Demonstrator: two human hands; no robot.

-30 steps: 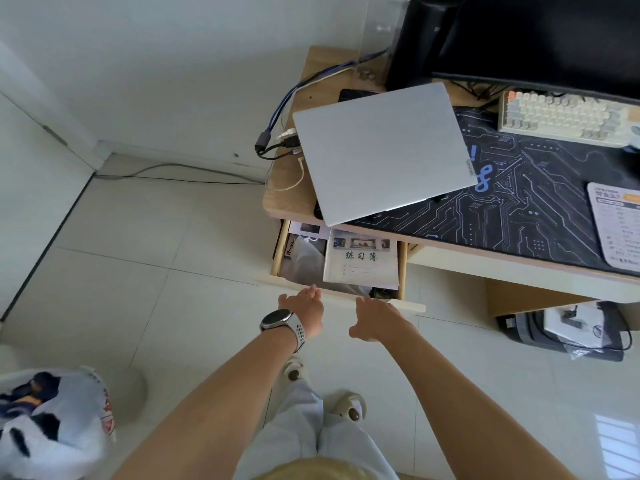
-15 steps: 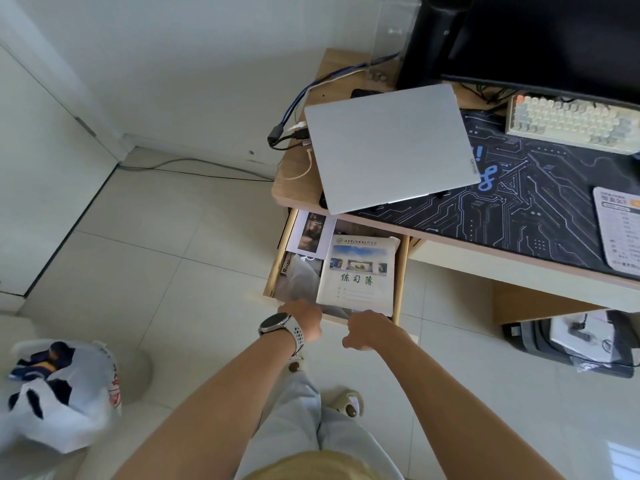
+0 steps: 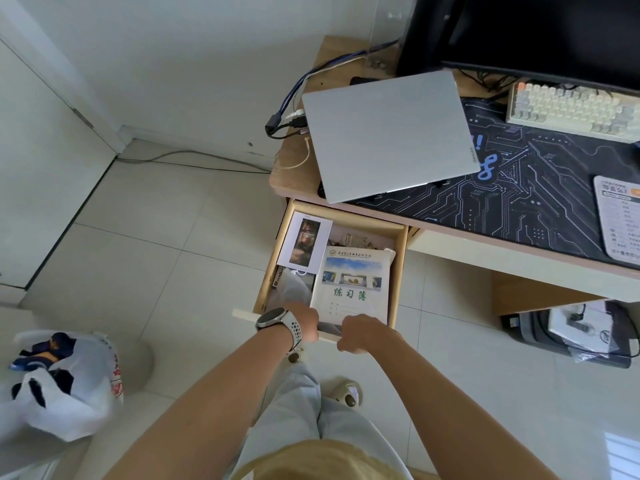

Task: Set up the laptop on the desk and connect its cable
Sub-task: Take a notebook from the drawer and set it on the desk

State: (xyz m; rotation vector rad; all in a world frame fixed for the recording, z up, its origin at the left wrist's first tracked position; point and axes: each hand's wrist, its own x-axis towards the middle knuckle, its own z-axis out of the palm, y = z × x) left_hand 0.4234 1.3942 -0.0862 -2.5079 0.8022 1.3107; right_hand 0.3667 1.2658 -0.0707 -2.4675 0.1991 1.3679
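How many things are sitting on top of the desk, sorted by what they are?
Laptop: 1
Keyboard: 1
Monitor: 1
Desk mat: 1
Printed card: 1
Total: 5, not counting the bunch of cables at the left edge.

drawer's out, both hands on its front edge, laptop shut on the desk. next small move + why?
Probably let go with one hand and search the drawer. Both the left hand and right hand grip its front edge, and an exercise book and a photo card cover what lies below. No loose cable shows there yet. The laptop lies closed.
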